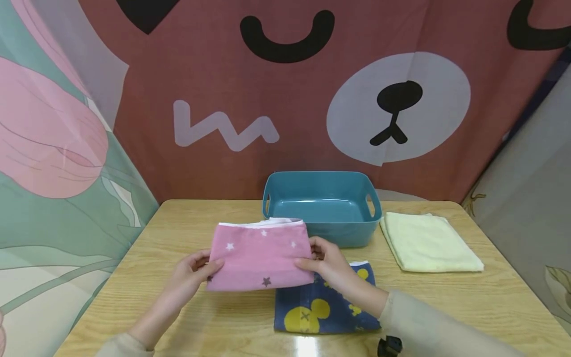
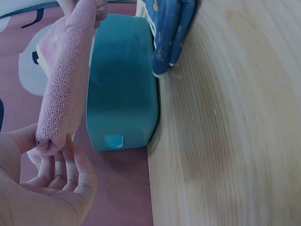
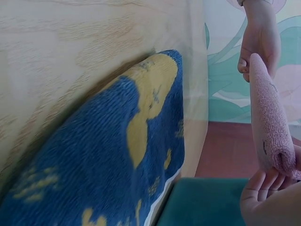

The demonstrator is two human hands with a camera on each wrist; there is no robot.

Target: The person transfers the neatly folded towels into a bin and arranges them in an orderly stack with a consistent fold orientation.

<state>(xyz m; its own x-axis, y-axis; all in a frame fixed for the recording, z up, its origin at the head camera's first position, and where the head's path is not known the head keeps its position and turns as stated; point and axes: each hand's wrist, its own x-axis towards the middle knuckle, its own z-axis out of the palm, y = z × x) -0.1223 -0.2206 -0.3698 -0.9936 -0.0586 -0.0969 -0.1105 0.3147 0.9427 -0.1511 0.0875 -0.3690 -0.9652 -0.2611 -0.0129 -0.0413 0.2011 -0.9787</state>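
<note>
A folded pink towel (image 1: 260, 255) with white and dark stars is held up above the table in the head view. My left hand (image 1: 192, 270) pinches its left edge, thumb on the near face and fingers behind. On the opposite edge my right hand (image 1: 330, 260) pinches it the same way. The left wrist view shows the pink towel's (image 2: 66, 80) rounded fold, with the left hand (image 2: 51, 183) at its near end. Under the right forearm lies a folded navy towel (image 1: 330, 310) with yellow mouse-head shapes, partly covered by that arm and the pink towel.
A teal plastic basin (image 1: 343, 233) with handle holes stands at the back of the wooden table (image 1: 178, 223), behind the pink towel. To its right lies a folded pale yellow towel (image 1: 430, 243). A bear-print curtain (image 1: 303, 99) hangs behind the table.
</note>
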